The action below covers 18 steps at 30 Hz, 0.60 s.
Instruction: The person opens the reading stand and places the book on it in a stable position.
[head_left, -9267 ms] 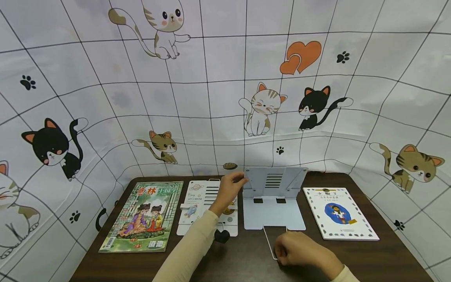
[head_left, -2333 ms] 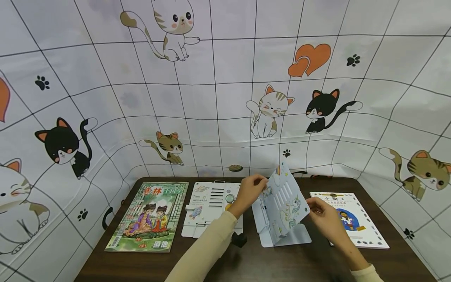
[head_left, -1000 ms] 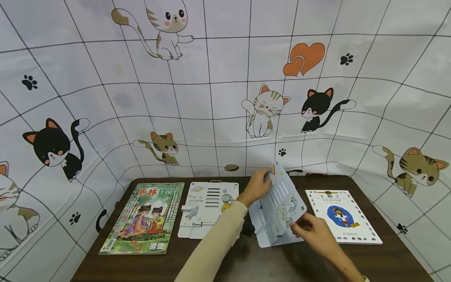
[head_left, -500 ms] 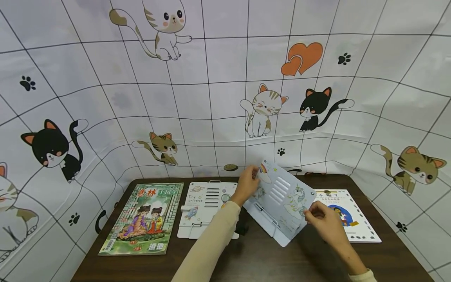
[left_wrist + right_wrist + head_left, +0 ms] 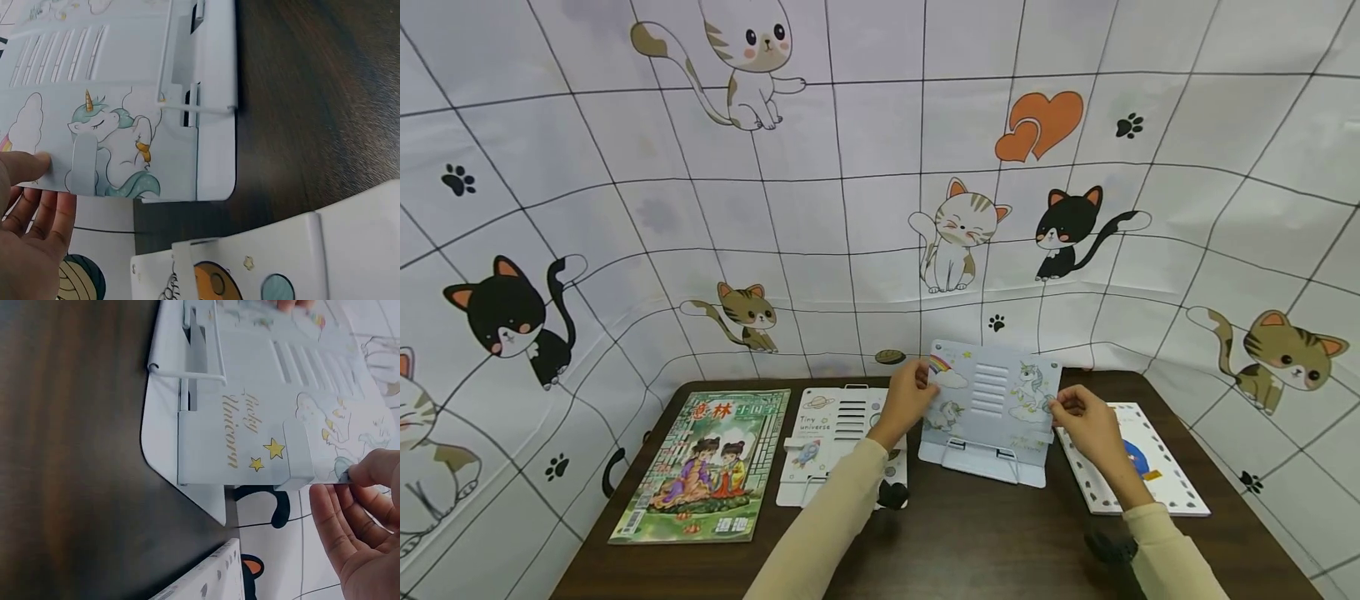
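Observation:
A pale blue book stand (image 5: 988,400) printed with unicorns stands on the dark table, its decorated face toward me and its panel tilted up from the base. My left hand (image 5: 904,400) pinches its left edge between thumb and fingers. At the opposite edge, my right hand (image 5: 1088,423) pinches the panel, thumb in front and fingers behind. A wire page holder (image 5: 164,69) runs along the lower front. In the right wrist view, the words "Lucky Unicorn" and a small side clip (image 5: 297,450) show on the panel.
Left of the stand lies a flat white "Tiny universe" book stand (image 5: 820,442), partly behind my left arm. A green magazine (image 5: 700,467) lies farther left. A white book (image 5: 1157,467) lies at right. Behind the table (image 5: 970,542) hangs a cat-print curtain (image 5: 880,208).
The unicorn stand has been turned round: its plain back faced me, now its printed face does. My right hand has gone from the wire at the front to the panel's right edge.

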Tool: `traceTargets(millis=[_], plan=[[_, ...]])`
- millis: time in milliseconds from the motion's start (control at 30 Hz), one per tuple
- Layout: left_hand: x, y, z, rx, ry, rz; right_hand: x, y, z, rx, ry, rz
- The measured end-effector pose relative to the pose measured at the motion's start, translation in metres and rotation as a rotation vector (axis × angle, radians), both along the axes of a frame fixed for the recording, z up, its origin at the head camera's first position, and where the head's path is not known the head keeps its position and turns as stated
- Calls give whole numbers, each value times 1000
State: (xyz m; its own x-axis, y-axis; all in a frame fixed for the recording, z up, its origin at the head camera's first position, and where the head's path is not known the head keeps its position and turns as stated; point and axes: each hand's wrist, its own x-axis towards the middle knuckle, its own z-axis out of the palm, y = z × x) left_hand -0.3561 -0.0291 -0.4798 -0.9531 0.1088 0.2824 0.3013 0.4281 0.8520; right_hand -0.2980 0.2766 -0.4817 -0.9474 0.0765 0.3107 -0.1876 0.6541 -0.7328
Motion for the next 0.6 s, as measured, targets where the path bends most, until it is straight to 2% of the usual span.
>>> traceTargets(millis=[167,300,400,600], plan=[[3,-10,-4,26,-11,8,-25,-2,-1,-8,19,17],[4,-16,-7,35,-25,17,-39,-5,-3,7,21,1],[5,-18,-9,34,-29,17,-45,-7,-6,16,17,-11],[5,-21,-11,17,-23,10,-45,-8,-6,15,12,-15]])
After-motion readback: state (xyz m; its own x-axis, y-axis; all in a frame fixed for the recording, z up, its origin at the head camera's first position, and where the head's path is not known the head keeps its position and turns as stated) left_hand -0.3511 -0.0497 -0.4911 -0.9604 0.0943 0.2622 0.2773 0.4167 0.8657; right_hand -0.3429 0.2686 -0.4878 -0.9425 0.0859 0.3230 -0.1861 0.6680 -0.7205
